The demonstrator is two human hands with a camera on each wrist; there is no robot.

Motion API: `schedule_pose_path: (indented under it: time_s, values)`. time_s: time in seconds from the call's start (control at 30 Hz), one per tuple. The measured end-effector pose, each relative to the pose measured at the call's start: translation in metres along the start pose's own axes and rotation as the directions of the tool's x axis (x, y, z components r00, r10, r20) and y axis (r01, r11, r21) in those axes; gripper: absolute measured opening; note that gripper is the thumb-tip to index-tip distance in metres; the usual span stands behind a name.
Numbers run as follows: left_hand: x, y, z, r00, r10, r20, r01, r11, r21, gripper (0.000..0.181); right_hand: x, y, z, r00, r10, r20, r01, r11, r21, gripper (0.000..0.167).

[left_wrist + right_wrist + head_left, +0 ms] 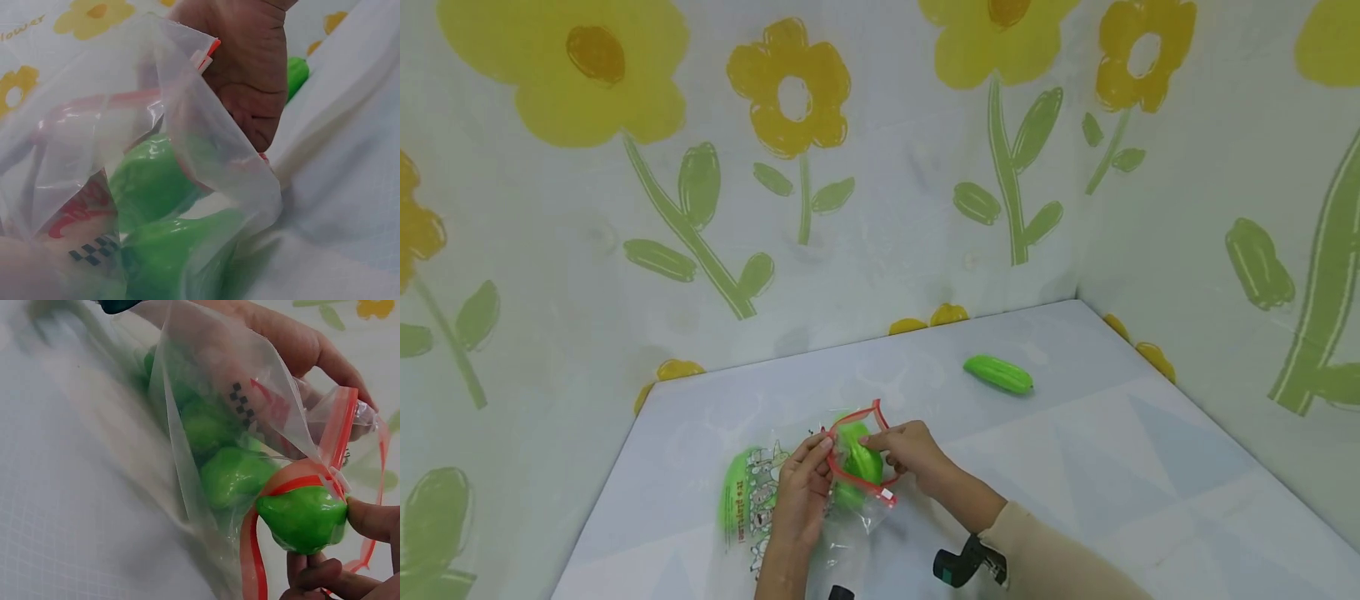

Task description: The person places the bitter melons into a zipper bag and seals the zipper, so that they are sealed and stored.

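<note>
Right fingers (886,437) pinch green vegetable (868,467) | left fingers (812,454) grip bag (339,432) — vegetable's long axis slants down-right, head view

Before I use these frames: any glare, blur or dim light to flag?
Head: brightest, fairly even light, flowered wall readable, small glints on the clear bag. Left wrist: dimmer, hazy through the clear bag, with pale glare streaks. Right wrist: dim, smeared toward the upper left; the green vegetable at the clear bag's mouth is sharper, with shiny highlights.
</note>
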State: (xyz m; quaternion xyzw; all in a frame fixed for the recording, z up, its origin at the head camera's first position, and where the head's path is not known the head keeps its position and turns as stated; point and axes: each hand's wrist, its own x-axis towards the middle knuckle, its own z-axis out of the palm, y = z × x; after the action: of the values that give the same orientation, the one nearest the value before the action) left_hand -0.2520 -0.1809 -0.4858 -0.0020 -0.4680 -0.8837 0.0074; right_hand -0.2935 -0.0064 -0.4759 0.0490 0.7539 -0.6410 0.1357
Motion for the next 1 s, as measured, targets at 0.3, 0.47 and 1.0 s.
schedule_pose_path:
  time_s: [0.3,0.47,1.0]
  values:
    - [0.0,0.001,0.001,1.0,0.005,0.02,-0.005,1.0,-0.02,0.009,0.002,-0.002,-0.007,1.0,0.018,0.001,-0.018,0.999,0.033,0.029]
    - [0.0,0.001,0.001,0.999,0.005,0.033,-0.004,0.999,-0.032,0.009,0.001,-0.005,-0.01,1.0,0.028,0.011,-0.028,0.999,0.037,0.029]
    - [0.0,0.001,0.001,0.999,-0.013,0.033,0.015,0.999,-0.04,0.007,0.008,-0.009,-0.025,0.991,0.065,0.115,-0.073,0.995,0.061,0.032]
